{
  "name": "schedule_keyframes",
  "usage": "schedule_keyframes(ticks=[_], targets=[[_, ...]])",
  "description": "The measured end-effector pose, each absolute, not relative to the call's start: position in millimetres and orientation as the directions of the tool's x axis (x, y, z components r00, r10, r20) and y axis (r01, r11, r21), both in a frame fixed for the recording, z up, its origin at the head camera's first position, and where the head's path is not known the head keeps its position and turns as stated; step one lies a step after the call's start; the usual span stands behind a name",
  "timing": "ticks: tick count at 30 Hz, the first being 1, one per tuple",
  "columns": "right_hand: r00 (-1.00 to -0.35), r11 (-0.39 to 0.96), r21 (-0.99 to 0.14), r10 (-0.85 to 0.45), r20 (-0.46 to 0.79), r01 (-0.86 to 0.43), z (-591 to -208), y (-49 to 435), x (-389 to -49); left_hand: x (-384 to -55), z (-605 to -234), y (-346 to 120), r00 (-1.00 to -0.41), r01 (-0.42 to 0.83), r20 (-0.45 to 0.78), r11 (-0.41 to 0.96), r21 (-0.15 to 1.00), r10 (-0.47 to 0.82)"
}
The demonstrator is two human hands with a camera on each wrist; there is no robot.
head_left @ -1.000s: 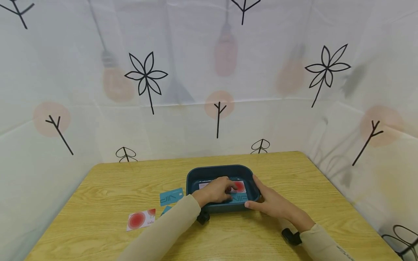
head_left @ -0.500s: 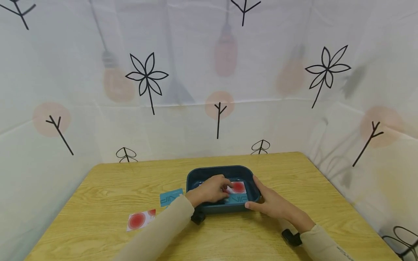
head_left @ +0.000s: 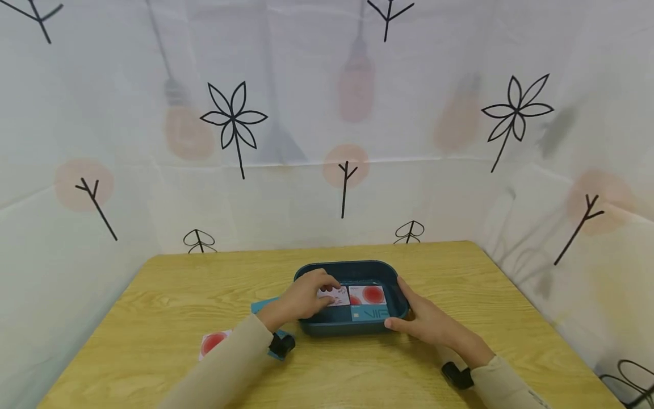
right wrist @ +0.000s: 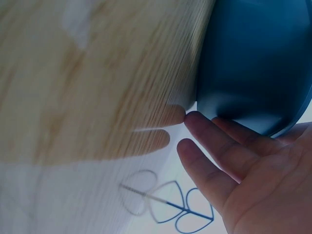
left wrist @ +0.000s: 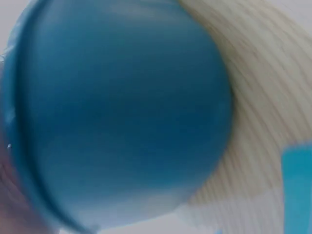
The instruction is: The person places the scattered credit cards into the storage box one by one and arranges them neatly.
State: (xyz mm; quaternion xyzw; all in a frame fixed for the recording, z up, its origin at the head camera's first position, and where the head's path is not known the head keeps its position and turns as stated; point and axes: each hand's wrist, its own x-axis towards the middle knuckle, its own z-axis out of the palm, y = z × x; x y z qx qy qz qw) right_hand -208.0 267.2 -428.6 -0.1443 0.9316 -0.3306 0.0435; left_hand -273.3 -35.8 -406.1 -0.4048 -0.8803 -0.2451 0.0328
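Note:
A dark blue rectangular box (head_left: 332,329) stands on the table. Several cards lie flat inside: a white one with red circles (head_left: 372,295), a blue VIP card (head_left: 369,313) in front of it, and a pale patterned card (head_left: 339,296) at the left. Over the box's left rim, my left hand (head_left: 301,296) has loosely bent fingers and thumb above the patterned card, partly covering it. My right hand (head_left: 434,324) rests at the right front corner, thumb at the front rim. The right wrist view shows its fingers (right wrist: 219,151) mostly straight beside the wall.
Left of the box lie more cards: a blue card (head_left: 262,305) partly behind my left hand, another blue card (head_left: 276,356) mostly hidden by the wrist camera, and a white card with a red circle (head_left: 210,342) beside my sleeve. A patterned cloth (head_left: 286,199) hangs behind the wooden table (head_left: 194,284).
My left hand has moved left from mid-box to the left rim, uncovering the cards on the right side of the box. The right hand stays at its corner.

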Motion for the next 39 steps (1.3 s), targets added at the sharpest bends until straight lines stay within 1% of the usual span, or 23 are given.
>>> schedule_keyframes(ticks=[7, 14, 20, 26, 31, 34, 39], targets=[[-0.956, 0.736, -0.636, -0.293, 0.009, -0.232, -429.3, 268.1, -208.4, -272.0, -400.3, -65.7, -0.711, 0.694, 0.274, 0.584, 0.421, 0.647], [-0.955, 0.734, -0.636, -0.298, 0.013, -0.238, -431.1, 268.7, -208.2, -268.0, -399.3, -94.2, -0.738, 0.668, 0.311, 0.586, 0.459, 0.598], [-0.953, 0.731, -0.637, -0.303, 0.016, -0.243, -429.5, 267.6, -207.5, -269.2, -402.5, -115.9, -0.756, 0.653, 0.325, 0.619, 0.437, 0.568], [-0.953, 0.732, -0.636, -0.304, 0.019, -0.246, -429.4, 266.8, -207.9, -271.7, -408.7, -134.6, -0.792, 0.605, 0.263, 0.651, 0.459, 0.551], [-0.954, 0.732, -0.637, -0.300, 0.015, -0.241, -429.5, 266.1, -208.2, -274.1, -416.6, -149.7, -0.818, 0.562, 0.187, 0.686, 0.461, 0.544], [-0.954, 0.732, -0.639, -0.298, 0.013, -0.237, -429.2, 265.7, -207.9, -274.5, -420.4, -156.5, -0.839, 0.524, 0.139, 0.713, 0.466, 0.525], [-0.954, 0.735, -0.633, -0.300, 0.016, -0.242, -428.7, 265.0, -208.3, -276.1, -425.3, -163.7, -0.864, 0.477, 0.095, 0.746, 0.464, 0.494]])
